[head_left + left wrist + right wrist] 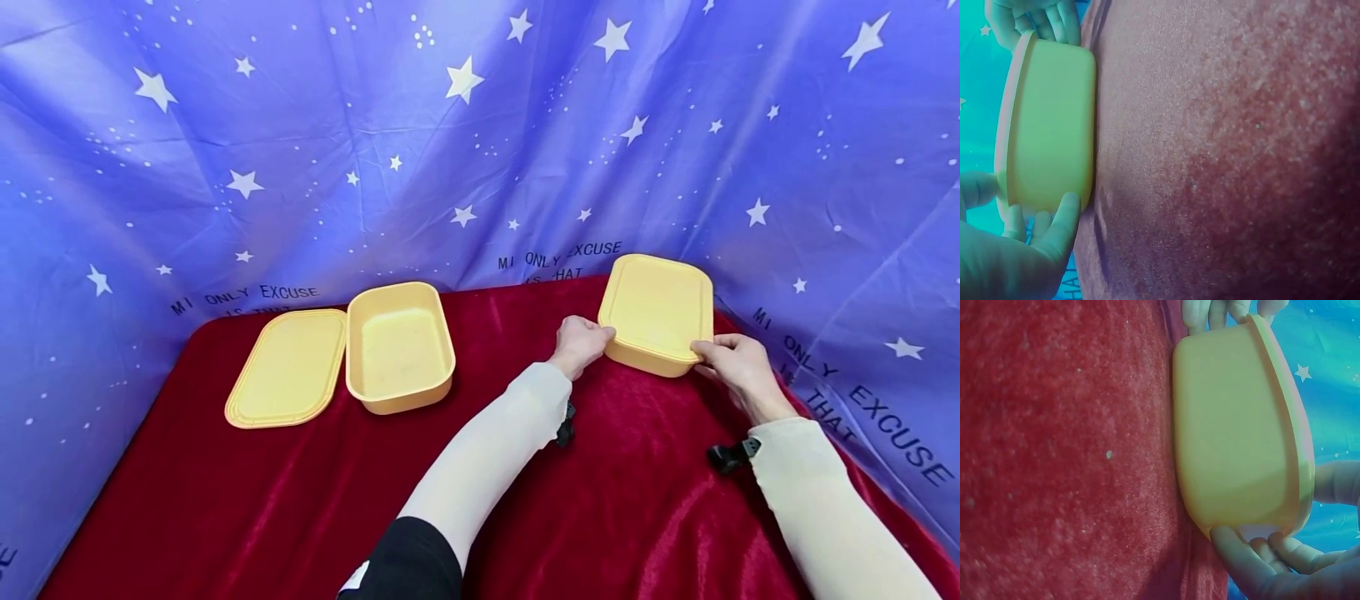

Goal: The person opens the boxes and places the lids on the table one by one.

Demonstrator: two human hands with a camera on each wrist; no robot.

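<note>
At the front corners of the lidded yellow food container, the fingers of the left hand and the fingers of the right hand are clamped on its sides. Each thumb bears on the edge of the fitted lid, and the other fingers bend against the wall below the rim, as both wrist views show. The container stands upright near the far right edge of the desk, its base against the red velvet cloth that drapes the surface; the lid lies across its mouth. Behind each hand a pale sleeve covers the forearm, with a black wrist device near the right cuff and a second, partly hidden, near the left; a dark sleeve shows higher on the left arm. Well apart, on the left half of the desk, a matching uncovered container stands upright, its interior facing up. Just beside it, farther left, a loose yellow lid lies flat; whether the two touch cannot be told. Beyond the desk hangs a blue-violet curtain patterned with white stars and dots, its lower part printed with dark lettering, including "ONLY" and "EXCUSE".
</note>
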